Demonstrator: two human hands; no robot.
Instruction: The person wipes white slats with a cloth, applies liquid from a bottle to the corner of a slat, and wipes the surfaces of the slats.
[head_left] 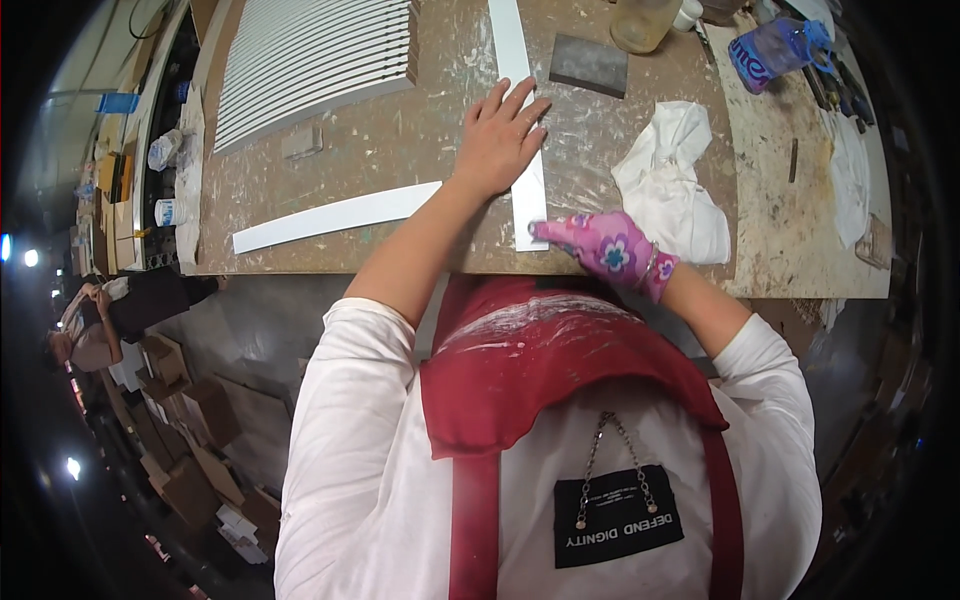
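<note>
A long white strip (528,205) lies lengthwise on the worktable, its near end close to the front edge. My bare left hand (498,140) rests flat across its middle with fingers spread. At the strip's near end is my right hand (605,245), in a pink flowered glove. Its fingers are drawn together, with the tips against the strip's right side. Whether they hold something small is hidden. Another white strip (330,216) lies to the left, its right end behind my left forearm.
Many white strips (310,65) sit in rows at the far left, near a small grey block (302,143). A dark rectangular block (588,66), a white cloth (672,185), a jar (640,25) and a blue-labelled bottle (775,55) are rightward. Another person (140,305) stands left, beyond cardboard boxes (210,410).
</note>
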